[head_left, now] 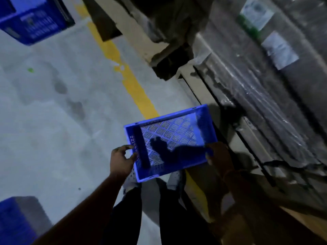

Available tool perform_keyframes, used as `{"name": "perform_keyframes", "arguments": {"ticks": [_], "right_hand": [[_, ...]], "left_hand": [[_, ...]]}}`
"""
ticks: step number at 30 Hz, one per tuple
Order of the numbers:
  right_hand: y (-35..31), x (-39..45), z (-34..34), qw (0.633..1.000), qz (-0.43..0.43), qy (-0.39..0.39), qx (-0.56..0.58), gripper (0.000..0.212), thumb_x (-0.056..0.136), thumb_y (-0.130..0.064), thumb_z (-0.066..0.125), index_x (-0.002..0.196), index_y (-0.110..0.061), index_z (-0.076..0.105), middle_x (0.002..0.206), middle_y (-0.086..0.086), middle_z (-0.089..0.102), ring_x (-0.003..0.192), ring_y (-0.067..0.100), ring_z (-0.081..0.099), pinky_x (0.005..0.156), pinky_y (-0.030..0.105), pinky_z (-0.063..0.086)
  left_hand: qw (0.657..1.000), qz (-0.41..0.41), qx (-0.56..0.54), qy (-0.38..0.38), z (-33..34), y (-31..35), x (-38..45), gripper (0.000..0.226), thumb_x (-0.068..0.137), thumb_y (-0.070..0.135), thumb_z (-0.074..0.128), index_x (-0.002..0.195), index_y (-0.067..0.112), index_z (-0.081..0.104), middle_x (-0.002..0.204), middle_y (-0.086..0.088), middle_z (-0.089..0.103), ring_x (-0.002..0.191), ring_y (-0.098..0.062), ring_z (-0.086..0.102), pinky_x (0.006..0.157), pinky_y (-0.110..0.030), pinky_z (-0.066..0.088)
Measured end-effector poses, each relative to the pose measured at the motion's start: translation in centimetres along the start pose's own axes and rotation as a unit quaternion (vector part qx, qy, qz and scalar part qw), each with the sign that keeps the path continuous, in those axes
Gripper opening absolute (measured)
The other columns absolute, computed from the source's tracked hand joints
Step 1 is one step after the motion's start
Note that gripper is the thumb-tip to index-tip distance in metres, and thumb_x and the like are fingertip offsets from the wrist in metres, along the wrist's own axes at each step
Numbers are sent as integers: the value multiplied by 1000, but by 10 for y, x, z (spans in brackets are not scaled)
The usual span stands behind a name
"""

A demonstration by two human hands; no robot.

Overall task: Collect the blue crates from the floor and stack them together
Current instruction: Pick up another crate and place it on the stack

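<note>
A shallow blue crate with a slotted floor is held level in front of my legs, above the concrete floor. My left hand grips its left side wall, thumb and fingers around the rim. My right hand holds the right near corner, partly in shadow. A second blue crate stands on the floor at the far upper left. A third blue crate shows at the lower left edge, cut off by the frame.
A yellow painted line runs diagonally across the grey floor. To the right are wooden pallets loaded with plastic-wrapped goods bearing paper labels. My dark trousers and white shoes are under the crate.
</note>
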State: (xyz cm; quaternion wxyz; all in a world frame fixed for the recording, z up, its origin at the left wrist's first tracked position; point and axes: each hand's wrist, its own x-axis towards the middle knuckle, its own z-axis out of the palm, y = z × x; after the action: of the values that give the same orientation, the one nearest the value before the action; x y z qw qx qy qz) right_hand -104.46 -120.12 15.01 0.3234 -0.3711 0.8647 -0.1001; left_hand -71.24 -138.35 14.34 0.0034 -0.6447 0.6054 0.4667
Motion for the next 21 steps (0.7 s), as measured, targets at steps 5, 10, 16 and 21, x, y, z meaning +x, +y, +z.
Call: {"name": "perform_keyframes", "arguments": {"ticks": [5,10,16,21], "right_hand": [[57,89,37,997,18,-14,-70,29,76,-15,65,103,-5,71,105,25,65,101,43,60,90,43,45],[98,138,64,991,41,16,-124,33,74,-16,74,105,-5,71,106,28,65,100,46,60,87,48,48],[120,152,84,988,75,-14,-133,41,74,-21,79,112,-11,71,117,31,56,102,49,56,90,50,47],[130,172,85,986,53,-37,-151,62,73,-54,56,112,-8,72,104,31,67,93,48,64,78,50,51]], "left_hand": [[996,-71,-35,31,65,-52,50,24,75,13,81,97,17,73,99,-10,73,88,-24,69,80,-37,54],[996,-83,28,36,112,-116,97,38,65,32,76,103,29,73,112,-17,64,98,-35,65,92,-45,55],[995,-87,8,38,133,-124,112,33,70,29,76,101,40,71,113,-14,57,93,-37,66,90,-48,57],[995,-98,-16,14,132,-116,115,26,80,19,76,104,28,71,93,-8,74,61,-25,62,65,-32,52]]}}
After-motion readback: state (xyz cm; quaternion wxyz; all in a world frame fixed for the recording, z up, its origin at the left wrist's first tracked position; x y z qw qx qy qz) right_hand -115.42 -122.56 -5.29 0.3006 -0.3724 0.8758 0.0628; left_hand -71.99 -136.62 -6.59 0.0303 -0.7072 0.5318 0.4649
